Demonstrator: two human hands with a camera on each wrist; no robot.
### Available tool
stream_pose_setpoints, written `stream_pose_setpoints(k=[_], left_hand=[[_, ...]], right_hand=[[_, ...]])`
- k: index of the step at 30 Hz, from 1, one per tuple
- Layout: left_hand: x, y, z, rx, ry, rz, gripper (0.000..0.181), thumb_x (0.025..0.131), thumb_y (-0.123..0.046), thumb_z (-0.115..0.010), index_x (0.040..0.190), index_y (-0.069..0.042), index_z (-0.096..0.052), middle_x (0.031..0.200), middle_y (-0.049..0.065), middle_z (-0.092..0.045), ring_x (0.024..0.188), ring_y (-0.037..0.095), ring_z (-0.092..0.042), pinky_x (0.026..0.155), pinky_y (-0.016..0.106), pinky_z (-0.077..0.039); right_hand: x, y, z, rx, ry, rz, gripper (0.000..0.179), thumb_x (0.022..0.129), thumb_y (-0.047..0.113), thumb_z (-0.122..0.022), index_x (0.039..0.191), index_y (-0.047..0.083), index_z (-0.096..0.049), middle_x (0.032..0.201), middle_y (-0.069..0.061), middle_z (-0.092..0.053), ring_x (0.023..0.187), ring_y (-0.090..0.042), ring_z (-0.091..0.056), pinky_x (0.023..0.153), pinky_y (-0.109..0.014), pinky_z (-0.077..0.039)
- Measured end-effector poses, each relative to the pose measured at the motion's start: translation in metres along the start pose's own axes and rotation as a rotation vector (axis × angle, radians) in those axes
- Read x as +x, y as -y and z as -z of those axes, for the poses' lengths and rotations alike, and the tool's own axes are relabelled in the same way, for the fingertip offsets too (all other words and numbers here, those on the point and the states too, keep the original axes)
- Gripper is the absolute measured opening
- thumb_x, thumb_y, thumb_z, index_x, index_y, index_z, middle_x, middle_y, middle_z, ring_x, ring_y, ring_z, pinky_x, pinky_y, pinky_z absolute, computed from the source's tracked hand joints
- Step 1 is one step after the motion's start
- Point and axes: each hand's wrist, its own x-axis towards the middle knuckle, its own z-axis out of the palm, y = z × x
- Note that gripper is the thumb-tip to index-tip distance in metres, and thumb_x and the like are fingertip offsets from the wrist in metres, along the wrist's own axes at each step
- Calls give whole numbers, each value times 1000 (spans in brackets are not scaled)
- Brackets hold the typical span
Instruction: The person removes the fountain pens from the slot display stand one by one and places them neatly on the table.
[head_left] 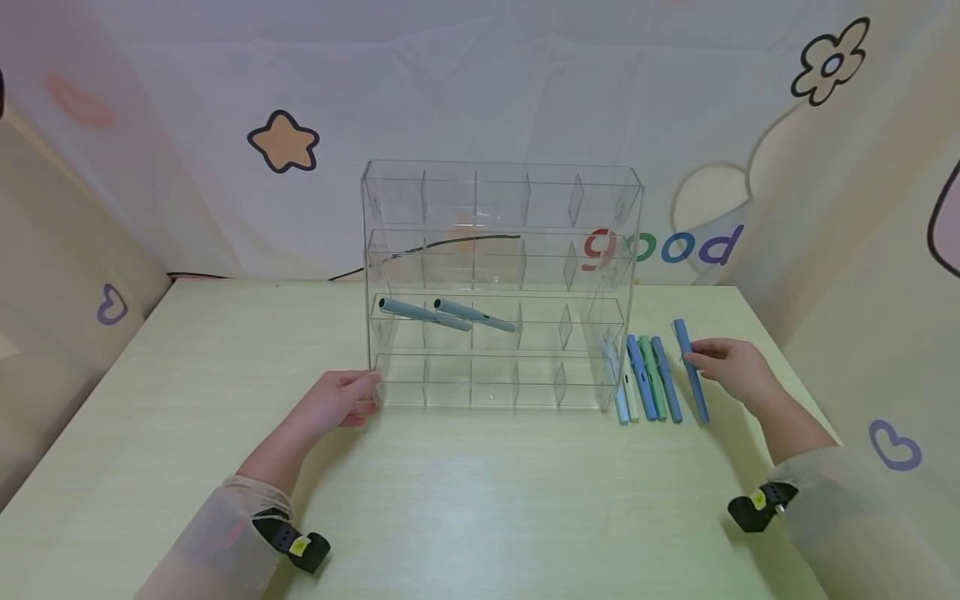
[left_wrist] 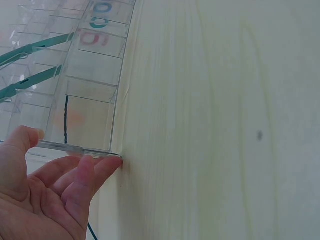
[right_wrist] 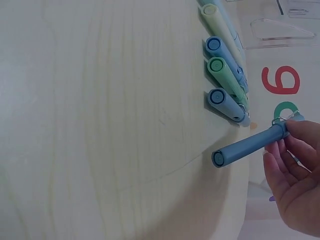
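Observation:
A clear acrylic rack (head_left: 495, 367) with tiers of small compartments stands upright on the table. My left hand (head_left: 343, 398) grips its lower left side, thumb on one face and fingers on the other, as the left wrist view shows. Two blue-grey capped pens (head_left: 423, 313) lie slanted across a lower tier of the rack. To the right, my right hand (head_left: 731, 367) pinches a blue pen (right_wrist: 250, 146) near its clip end, raised off the table. Beside it lies a row of pens in blue (right_wrist: 225, 105), green (right_wrist: 225, 75) and pale green (right_wrist: 220, 25).
The pale wooden table (head_left: 480, 508) has a printed cloth (head_left: 480, 100) behind it and at both sides. The row of pens sits close against the rack's right side, partly seen through it. Black cameras (head_left: 300, 546) are strapped on both wrists.

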Motion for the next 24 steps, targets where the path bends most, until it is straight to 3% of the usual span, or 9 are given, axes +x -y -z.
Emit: stream_pose_setpoints(k=[24], left_hand=[[-1,-2,1,1,3,-1,51,99,-32,-44,135,5,-44,134,26,-46,110,32,-58,79,34,-53]], right_hand=[[14,-10,-10,-118,39,-98,45,95,21,-53,123,-15,-47,117,-31,-52,95,-31,-58,85,-41,-50]])
